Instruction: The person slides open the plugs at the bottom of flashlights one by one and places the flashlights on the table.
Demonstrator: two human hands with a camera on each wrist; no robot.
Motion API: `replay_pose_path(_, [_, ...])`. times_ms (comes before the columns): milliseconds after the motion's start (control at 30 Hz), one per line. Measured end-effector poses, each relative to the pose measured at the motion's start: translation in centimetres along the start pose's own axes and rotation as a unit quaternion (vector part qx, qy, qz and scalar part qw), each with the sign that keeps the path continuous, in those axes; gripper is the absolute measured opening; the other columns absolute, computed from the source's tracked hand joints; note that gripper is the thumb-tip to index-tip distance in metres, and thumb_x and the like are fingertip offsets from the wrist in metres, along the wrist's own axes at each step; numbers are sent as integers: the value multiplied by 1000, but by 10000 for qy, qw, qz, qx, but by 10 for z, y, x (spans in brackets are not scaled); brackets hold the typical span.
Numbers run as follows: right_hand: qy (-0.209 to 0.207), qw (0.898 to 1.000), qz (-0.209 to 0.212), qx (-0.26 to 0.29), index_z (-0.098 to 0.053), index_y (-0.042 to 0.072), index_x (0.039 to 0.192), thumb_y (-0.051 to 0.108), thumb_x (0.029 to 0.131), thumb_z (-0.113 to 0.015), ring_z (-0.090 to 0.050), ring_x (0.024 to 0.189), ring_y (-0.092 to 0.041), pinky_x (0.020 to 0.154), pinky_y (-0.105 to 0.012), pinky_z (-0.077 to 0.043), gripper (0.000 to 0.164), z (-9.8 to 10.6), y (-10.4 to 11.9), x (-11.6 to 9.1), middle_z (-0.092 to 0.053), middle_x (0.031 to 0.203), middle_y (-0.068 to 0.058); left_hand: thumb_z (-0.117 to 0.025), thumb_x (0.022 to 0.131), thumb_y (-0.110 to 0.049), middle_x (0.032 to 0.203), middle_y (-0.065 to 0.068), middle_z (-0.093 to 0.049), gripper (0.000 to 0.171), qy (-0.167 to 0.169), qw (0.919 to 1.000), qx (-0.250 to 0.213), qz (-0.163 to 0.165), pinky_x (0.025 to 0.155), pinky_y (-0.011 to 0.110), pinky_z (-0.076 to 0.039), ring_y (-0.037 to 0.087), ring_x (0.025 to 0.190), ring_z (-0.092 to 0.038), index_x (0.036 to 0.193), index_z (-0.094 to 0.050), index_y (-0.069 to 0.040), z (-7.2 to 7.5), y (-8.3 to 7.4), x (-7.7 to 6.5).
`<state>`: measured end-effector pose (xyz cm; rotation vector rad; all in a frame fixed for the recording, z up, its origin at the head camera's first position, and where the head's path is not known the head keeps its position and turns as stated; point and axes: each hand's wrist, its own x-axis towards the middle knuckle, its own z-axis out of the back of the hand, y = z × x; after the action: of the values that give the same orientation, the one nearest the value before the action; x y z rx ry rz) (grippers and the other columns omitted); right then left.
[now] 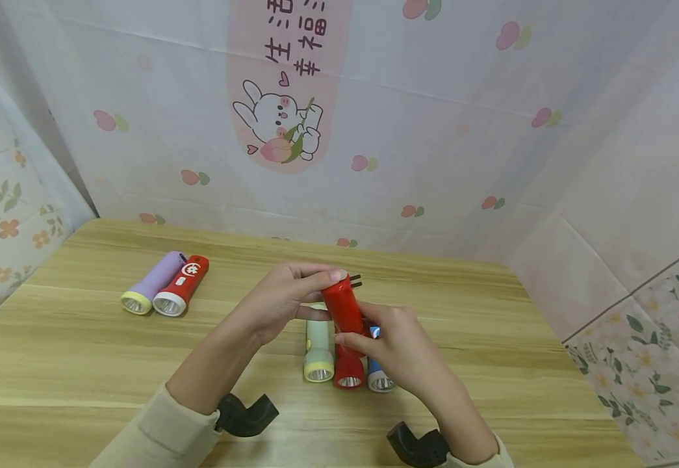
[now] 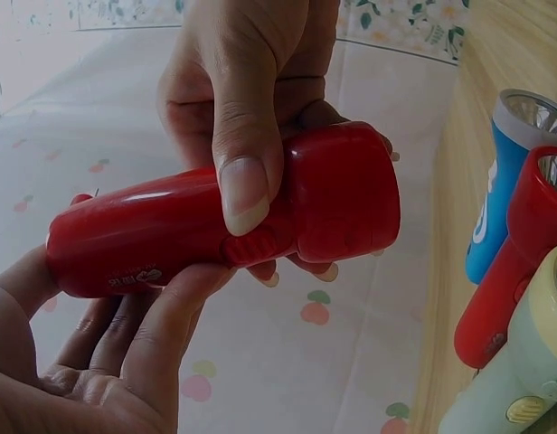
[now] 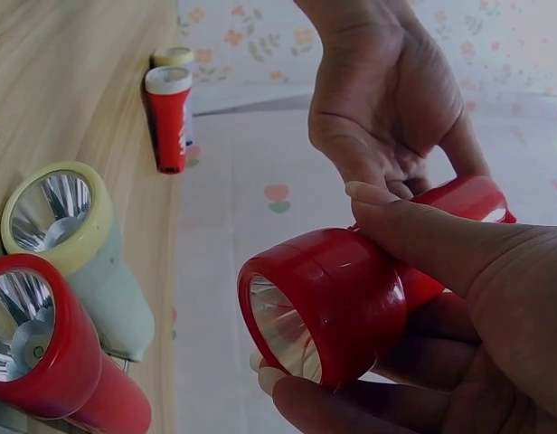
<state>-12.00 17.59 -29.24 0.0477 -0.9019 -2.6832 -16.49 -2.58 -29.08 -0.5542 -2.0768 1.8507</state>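
Observation:
A red flashlight (image 1: 342,307) is held above the table between both hands, its tail tilted up and two metal prongs (image 1: 355,281) sticking out there. My left hand (image 1: 283,299) grips the tail end, the thumb on its tip. Around the neck, just behind the lamp head (image 3: 324,307), my right hand (image 1: 400,344) wraps its thumb and fingers. Beneath on the table lie a pale green flashlight (image 1: 318,351), another red flashlight (image 2: 509,280) and a blue flashlight (image 2: 505,181), side by side. In the head view, the hands and held flashlight partly cover these.
At the left of the wooden table (image 1: 82,364), a purple flashlight (image 1: 154,276) lies against a red flashlight with a white rim (image 1: 184,286). A printed curtain (image 1: 433,143) hangs along the table's back edge. Black wrist mounts (image 1: 245,416) sit on both forearms.

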Motion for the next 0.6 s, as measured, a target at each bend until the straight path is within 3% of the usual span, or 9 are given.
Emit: replay_pose_path(600, [54,9999,-85,-72,-73,15,118,28,85,-82,-71,83,-12,68,-23,-61,36,0,1,0,-77,99,1,-62,100,-26,131,16,-67,37,-176,9997,-46,135,87,47,-62,29,110,-70,127,-68,-2,-2,1,1])
